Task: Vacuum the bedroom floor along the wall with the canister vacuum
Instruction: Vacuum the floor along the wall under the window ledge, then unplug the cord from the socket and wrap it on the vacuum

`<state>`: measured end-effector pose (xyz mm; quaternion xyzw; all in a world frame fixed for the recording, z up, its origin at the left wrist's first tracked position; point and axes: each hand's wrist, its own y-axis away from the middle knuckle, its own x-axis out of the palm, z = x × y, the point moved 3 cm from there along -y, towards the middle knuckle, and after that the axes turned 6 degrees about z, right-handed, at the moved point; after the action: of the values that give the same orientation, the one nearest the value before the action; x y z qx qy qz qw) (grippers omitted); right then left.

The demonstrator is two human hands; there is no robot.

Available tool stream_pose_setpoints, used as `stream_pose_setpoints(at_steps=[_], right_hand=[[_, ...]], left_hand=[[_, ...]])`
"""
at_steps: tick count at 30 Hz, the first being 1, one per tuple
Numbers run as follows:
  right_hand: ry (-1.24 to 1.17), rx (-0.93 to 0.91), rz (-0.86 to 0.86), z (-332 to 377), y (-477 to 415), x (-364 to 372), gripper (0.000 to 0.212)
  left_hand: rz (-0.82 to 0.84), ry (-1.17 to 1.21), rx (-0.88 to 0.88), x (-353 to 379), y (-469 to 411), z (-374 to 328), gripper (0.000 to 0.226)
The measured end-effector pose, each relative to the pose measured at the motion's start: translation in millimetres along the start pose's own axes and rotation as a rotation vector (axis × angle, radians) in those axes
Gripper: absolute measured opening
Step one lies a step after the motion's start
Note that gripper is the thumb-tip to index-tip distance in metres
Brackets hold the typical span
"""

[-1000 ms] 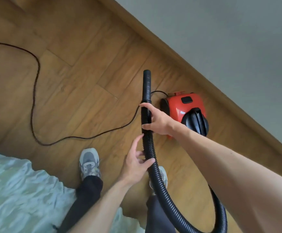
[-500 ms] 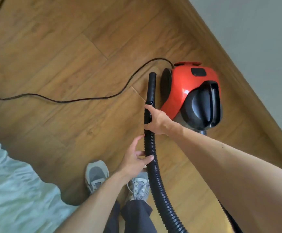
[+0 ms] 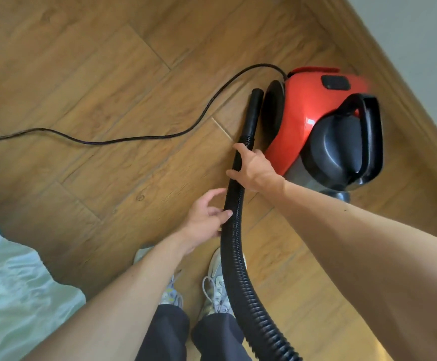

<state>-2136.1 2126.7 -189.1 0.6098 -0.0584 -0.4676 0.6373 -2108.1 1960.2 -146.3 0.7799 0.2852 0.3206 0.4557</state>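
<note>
Hose (image 3: 234, 246) in right hand (image 3: 255, 170), beside vacuum (image 3: 316, 121)

Right hand (image 3: 254, 171) grips ribbed black hose (image 3: 234, 246) just below its smooth nozzle (image 3: 253, 114). Left hand (image 3: 207, 217) loosely open, fingertips touching hose. Red canister vacuum (image 3: 306, 118) on wood floor (image 3: 95, 74) near baseboard (image 3: 384, 82).

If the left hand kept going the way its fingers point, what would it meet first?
The left hand points up and right, fingertips at the ribbed black vacuum hose. The hose comes first; whether they already touch is unclear. Beyond it sits the right hand gripping that hose.
</note>
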Motion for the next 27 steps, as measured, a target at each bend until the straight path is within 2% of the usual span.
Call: stream_pose_setpoints(at_steps=[2,5,8,12,20,27], right_hand=[[0.035,-0.001,-0.025,7.7,12.6,-9.0,0.063],[0.092,0.0,-0.029,31.0,40.0,-33.3,0.066],[0.187,-0.074,-0.01,65.0,75.0,-65.7,0.073],[0.285,-0.192,-0.036,115.3,125.7,-120.1,0.079],[0.403,-0.317,-0.185,215.3,259.2,-267.4,0.075],[0.587,-0.42,-0.351,299.9,416.8,-411.5,0.087]], left_hand=[[-0.062,-0.086,0.021,-8.8,13.7,-10.4,0.048],[-0.243,-0.285,0.055,-27.8,42.0,-37.8,0.045],[-0.369,-0.472,0.086,-48.1,79.3,-83.2,0.061],[-0.4,-0.759,0.143,-66.0,147.5,-156.4,0.083],[-0.481,-1.036,0.199,-94.5,318.7,-281.3,0.101],[-0.694,-1.168,0.341,-104.3,505.0,-392.5,0.096]])
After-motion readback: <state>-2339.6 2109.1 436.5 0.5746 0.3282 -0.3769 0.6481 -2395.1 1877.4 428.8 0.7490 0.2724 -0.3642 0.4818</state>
